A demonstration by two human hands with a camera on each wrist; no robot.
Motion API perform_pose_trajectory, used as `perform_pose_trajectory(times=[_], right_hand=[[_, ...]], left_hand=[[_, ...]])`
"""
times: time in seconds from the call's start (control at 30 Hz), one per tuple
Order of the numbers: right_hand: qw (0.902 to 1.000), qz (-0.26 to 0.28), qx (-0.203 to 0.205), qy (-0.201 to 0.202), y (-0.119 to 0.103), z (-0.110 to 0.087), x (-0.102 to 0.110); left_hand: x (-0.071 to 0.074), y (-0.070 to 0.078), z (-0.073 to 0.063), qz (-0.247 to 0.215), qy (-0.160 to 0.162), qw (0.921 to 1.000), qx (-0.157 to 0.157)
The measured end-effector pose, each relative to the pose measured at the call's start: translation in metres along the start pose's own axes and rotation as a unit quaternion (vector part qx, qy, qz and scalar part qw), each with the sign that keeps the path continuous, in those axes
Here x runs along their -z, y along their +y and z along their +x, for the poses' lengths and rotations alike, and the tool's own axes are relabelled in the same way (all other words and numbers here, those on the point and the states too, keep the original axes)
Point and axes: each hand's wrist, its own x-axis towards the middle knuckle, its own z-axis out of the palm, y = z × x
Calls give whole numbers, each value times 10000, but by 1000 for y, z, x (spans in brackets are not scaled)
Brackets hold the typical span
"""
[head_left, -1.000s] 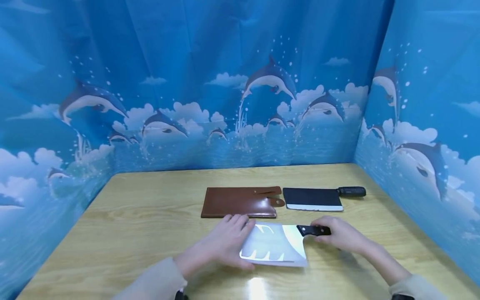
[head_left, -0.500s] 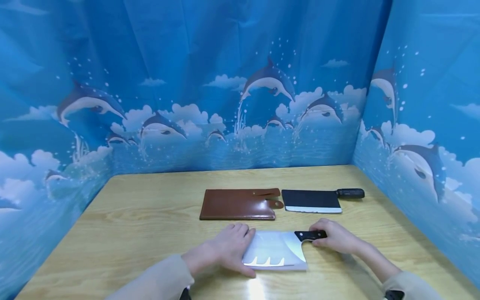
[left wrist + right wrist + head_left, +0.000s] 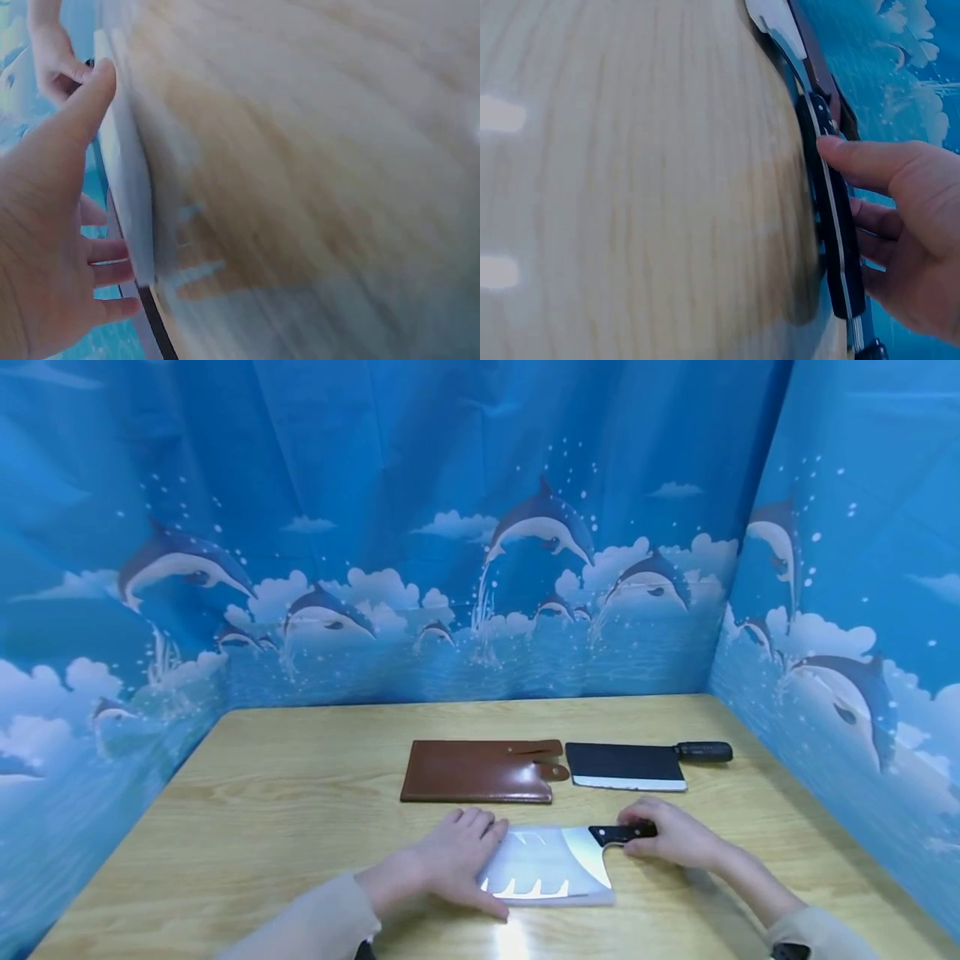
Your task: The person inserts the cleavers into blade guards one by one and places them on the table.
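Observation:
A cleaver (image 3: 551, 860) with a black riveted handle lies level in front of me, close over the table, its blade to the left. Most of the blade looks whitish, with jagged bright marks and a pale strip along the near edge. My left hand (image 3: 461, 860) holds the blade's left end, its thumb by the near edge and the fingers at the far edge; the left wrist view shows the fingers partly behind the pale blade (image 3: 131, 180). My right hand (image 3: 671, 831) pinches the handle (image 3: 829, 202) between thumb and fingers.
Farther back lies a flat brown leather sheath (image 3: 472, 770) with two straps pointing right. Right of it rests a second, dark-bladed cleaver (image 3: 626, 764) with a black handle. Dolphin-print blue curtains (image 3: 420, 527) stand behind and beside the wooden table (image 3: 247, 827).
Both hands and the cleaver have come down and slightly toward me. The right hand has shifted a little left. The grip of each hand is the same; the sheath and dark cleaver stay put.

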Motion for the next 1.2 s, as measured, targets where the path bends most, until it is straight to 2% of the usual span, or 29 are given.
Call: perform_pose_trajectory(times=[0.1,0.2,0.33,0.5,0.7,0.8,0.97,1.1,1.2], right_hand=[[9997,162,-9,207,7,-3,6],[9981,248,4,559,14,-7,15],[9940,147,-30,1083,24,-10,27],[9847,-87,-90,1736,44,-12,38],[9795,9,-171,2008,64,-9,51],[9787,-50,-285,2031,72,-5,59],[9824,-293,-640,1731,87,3,67],[9856,-211,-742,1506,96,8,68],[9869,-204,-789,1392,101,11,68]], left_hand=[[2,-11,-3,-230,151,9995,183],[5,-27,-5,-293,509,9977,343],[12,-51,-8,-495,859,9925,712],[14,-79,-8,-835,987,9830,1305],[16,-100,-6,-1108,842,9736,1810],[15,-108,-1,-1168,719,9712,1951],[12,-116,8,-1362,354,9689,2038],[7,-118,15,-1517,49,9663,2078],[4,-119,19,-1465,-147,9654,2151]])
